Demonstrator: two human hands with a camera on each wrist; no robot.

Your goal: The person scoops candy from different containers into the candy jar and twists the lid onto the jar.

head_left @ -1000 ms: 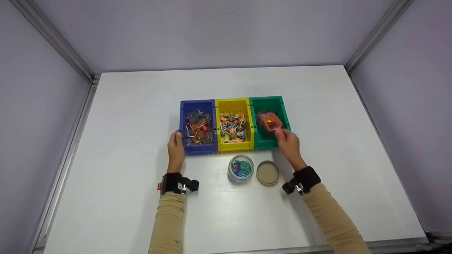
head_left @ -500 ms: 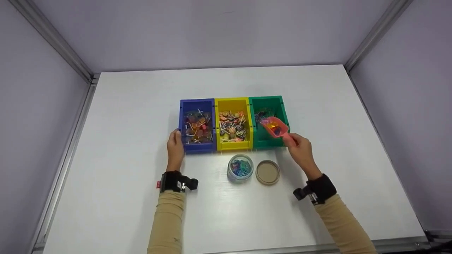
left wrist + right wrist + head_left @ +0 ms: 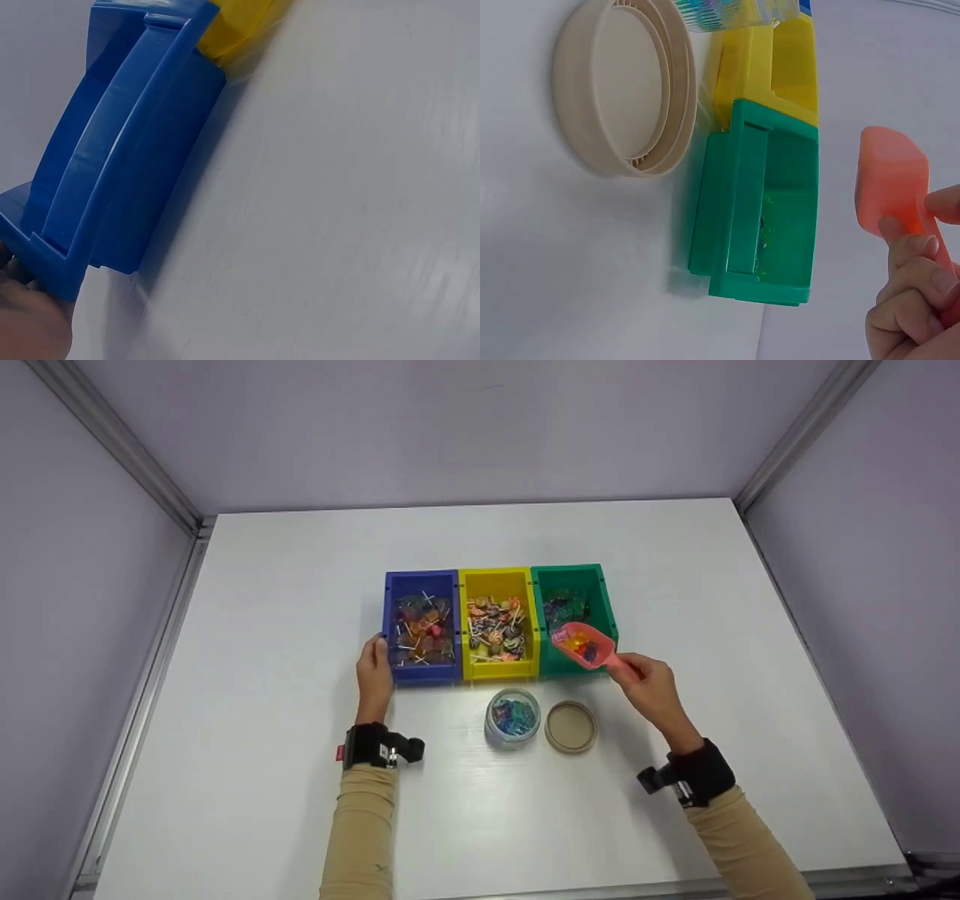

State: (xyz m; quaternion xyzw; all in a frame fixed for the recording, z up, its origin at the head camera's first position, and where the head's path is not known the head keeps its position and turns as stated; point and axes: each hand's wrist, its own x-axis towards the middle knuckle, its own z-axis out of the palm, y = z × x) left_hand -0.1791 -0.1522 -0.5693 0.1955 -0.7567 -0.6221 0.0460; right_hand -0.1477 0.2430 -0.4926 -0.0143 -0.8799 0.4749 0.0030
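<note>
My right hand [image 3: 654,694] grips the handle of a pink scoop [image 3: 587,649], which carries several orange, pink and dark wrapped candies. The scoop is held above the front of the green bin [image 3: 573,662]; in the right wrist view, the scoop [image 3: 892,176] shows its underside, with fingers curled about its handle. More wrapped candies [image 3: 566,607] lie in the green bin. At the far left my left hand [image 3: 373,679] holds the near-left side of the blue bin [image 3: 425,673]. The left wrist view shows that hand [image 3: 34,319] at the bin's corner, its fingers partly hidden.
Between blue and green stands a yellow bin [image 3: 501,670] with striped lollipops; the blue bin holds other lollipops [image 3: 424,630]. A clear jar [image 3: 512,718] of blue-green candies stands before the bins, and a beige lid [image 3: 571,727] lies at its right on the white table [image 3: 262,660].
My right hand has drawn the loaded scoop toward me and to the right, up from the candies in the green bin. My left hand has stayed at the blue bin.
</note>
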